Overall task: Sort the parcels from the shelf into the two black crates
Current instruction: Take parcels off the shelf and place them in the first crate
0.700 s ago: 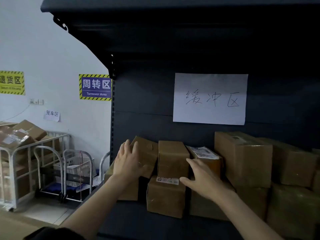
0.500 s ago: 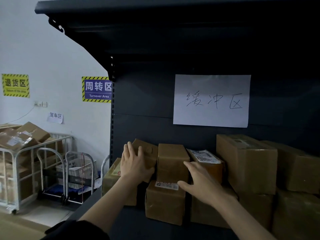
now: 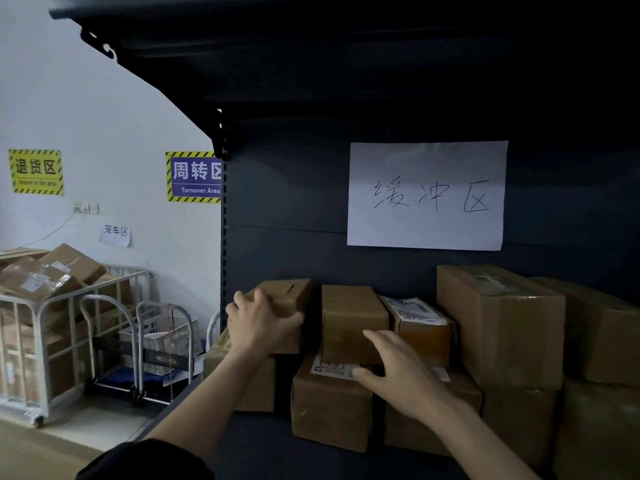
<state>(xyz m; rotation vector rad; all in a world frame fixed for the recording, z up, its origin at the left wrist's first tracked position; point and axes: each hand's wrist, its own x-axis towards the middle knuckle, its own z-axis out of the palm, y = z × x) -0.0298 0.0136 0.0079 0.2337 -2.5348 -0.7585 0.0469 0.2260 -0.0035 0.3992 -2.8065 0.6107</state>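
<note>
Several brown cardboard parcels are stacked on the dark shelf (image 3: 263, 445). My left hand (image 3: 259, 323) grips the top-left parcel (image 3: 289, 296), fingers curled over its left edge and thumb on its front. That parcel rests on a lower box (image 3: 258, 386). My right hand (image 3: 394, 368) is spread against the front right corner of the middle top parcel (image 3: 349, 317), which sits on a labelled box (image 3: 329, 407). To its right lies a parcel with a white label (image 3: 415, 313). No black crates are in view.
Larger boxes (image 3: 498, 320) fill the shelf's right side. A white paper sign (image 3: 426, 195) hangs on the back panel, under an upper shelf (image 3: 311, 57). At left stand a metal cage cart (image 3: 38, 334) full of parcels and a trolley (image 3: 145, 348) on the floor.
My left hand has gone from lying flat on the top-left parcel to curling its fingers around the parcel's left edge. My right hand stays on the middle parcel.
</note>
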